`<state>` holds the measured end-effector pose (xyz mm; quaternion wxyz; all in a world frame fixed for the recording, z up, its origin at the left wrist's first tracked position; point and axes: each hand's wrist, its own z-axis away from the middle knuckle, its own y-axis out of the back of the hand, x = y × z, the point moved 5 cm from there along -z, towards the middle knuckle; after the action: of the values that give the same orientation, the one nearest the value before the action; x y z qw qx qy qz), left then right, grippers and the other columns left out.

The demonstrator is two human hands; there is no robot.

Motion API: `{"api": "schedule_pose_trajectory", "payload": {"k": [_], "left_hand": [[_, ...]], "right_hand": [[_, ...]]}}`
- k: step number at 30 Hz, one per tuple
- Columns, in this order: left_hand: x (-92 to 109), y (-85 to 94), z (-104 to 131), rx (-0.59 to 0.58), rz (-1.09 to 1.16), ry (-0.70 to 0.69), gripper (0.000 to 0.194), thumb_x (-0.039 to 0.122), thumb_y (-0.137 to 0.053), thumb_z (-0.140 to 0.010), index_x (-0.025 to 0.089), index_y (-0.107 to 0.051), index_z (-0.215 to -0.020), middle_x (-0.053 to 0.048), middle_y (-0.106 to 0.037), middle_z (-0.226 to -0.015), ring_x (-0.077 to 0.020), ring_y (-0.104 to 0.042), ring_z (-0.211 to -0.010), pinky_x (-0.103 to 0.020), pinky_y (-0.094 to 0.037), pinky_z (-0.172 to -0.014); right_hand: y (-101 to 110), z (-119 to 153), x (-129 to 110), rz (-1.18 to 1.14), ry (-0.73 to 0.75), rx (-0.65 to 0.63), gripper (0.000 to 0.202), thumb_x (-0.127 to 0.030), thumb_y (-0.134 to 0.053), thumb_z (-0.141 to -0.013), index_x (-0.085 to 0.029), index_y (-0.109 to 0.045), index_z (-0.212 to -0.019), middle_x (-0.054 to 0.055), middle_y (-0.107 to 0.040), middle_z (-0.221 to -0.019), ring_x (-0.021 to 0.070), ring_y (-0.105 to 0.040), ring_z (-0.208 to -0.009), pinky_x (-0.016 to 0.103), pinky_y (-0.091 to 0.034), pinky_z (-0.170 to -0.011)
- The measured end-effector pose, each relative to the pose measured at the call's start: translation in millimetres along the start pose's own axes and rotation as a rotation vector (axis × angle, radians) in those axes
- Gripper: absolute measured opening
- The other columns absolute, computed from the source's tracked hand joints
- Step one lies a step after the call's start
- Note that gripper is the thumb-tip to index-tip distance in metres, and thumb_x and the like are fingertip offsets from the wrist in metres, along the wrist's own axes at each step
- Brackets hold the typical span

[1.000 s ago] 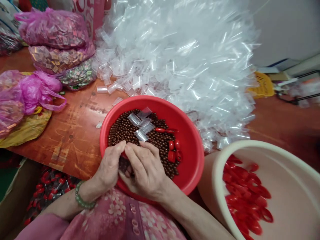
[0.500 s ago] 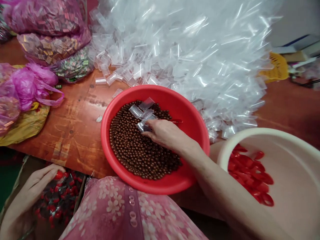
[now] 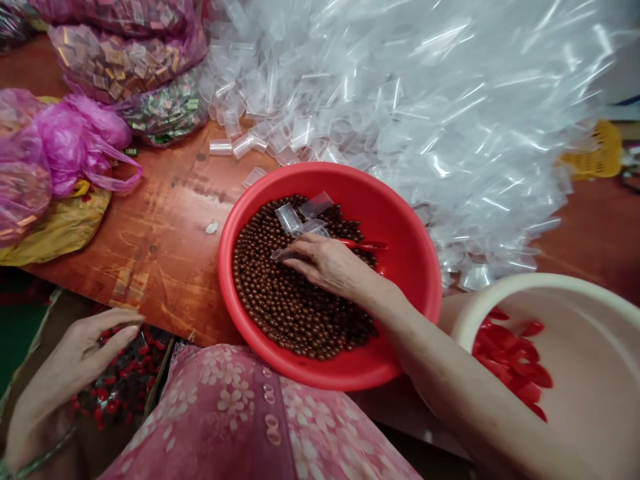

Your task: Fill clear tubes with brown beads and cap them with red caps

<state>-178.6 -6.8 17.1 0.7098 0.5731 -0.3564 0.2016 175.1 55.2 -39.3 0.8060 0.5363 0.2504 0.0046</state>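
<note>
My right hand (image 3: 325, 263) reaches into a red basin (image 3: 327, 380) with many small brown balls (image 3: 280, 303) in it. Its fingers are closed on a small clear plastic tube (image 3: 280, 255), mostly hidden under them, low at the balls. Beyond the fingertips, more clear tubes (image 3: 289, 219) lie on the balls, and a red spoon (image 3: 367, 245) rests behind the hand. At lower left my left hand (image 3: 87, 357) hovers with thumb and fingers apart, nothing seen between them. Below it, a cardboard box (image 3: 163, 383) contains dark-filled containers with red caps (image 3: 113, 403).
A large heap of clear tubes (image 3: 390, 100) covers the table (image 3: 170, 233) behind the basin. To the right stands a cream tub (image 3: 545, 283) with red spoon-like pieces (image 3: 515, 353). Pink bags (image 3: 75, 143) crowd the left, and a yellow basket (image 3: 595, 153) is at far right.
The view has shifted, so things sit further right. My left fingers have parted from a red-capped piece in the box. My right hand has lowered its tube toward the balls.
</note>
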Motion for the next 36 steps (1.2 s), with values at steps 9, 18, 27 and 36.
{"api": "schedule_pose_trajectory", "payload": {"k": [9,18,27,36], "left_hand": [[102,-98.2,-82,0.282,0.258,-0.611,0.01,0.012,-0.059,-0.088,0.015,-0.068,-0.087,-0.005,-0.075,-0.08,-0.0123,-0.069,-0.073,-0.023,-0.056,-0.072],[96,-117.5,-92,0.307,0.142,-0.631,0.02,0.009,-0.047,-0.094,0.012,-0.064,-0.103,-0.007,-0.074,-0.088,-0.0106,-0.069,-0.075,-0.022,-0.055,-0.075],[103,-118.0,-93,0.226,0.022,-0.649,0.021,0.015,-0.046,-0.096,0.013,-0.065,-0.103,-0.006,-0.074,-0.09,-0.0135,-0.069,-0.081,-0.026,-0.053,-0.077],[124,-133.9,-73,-0.239,-0.318,-0.671,0.058,0.056,-0.06,-0.085,0.01,-0.058,-0.121,-0.017,-0.068,-0.12,-0.0322,-0.062,-0.108,-0.046,-0.047,-0.089]], "right_hand": [[4,-18,-9,-0.186,-0.12,0.162,0.028,-0.023,-0.052,-0.089,-0.013,-0.063,-0.112,0.011,-0.074,-0.096,0.0215,-0.067,-0.084,0.029,-0.048,-0.078],[-21,-14,-14,-0.383,-0.222,0.024,0.013,-0.025,-0.055,-0.085,-0.015,-0.063,-0.084,0.005,-0.067,-0.077,0.0173,-0.057,-0.071,0.028,-0.039,-0.07],[-55,-2,-12,-0.813,-0.312,-0.449,0.014,-0.011,-0.054,-0.063,-0.018,-0.055,-0.05,-0.005,-0.047,-0.043,0.0077,-0.039,-0.042,0.021,-0.032,-0.044],[-54,-1,-16,-1.303,-0.343,-0.478,0.011,-0.023,-0.057,-0.061,-0.015,-0.057,-0.054,-0.004,-0.047,-0.039,0.006,-0.035,-0.03,0.018,-0.028,-0.028]]}}
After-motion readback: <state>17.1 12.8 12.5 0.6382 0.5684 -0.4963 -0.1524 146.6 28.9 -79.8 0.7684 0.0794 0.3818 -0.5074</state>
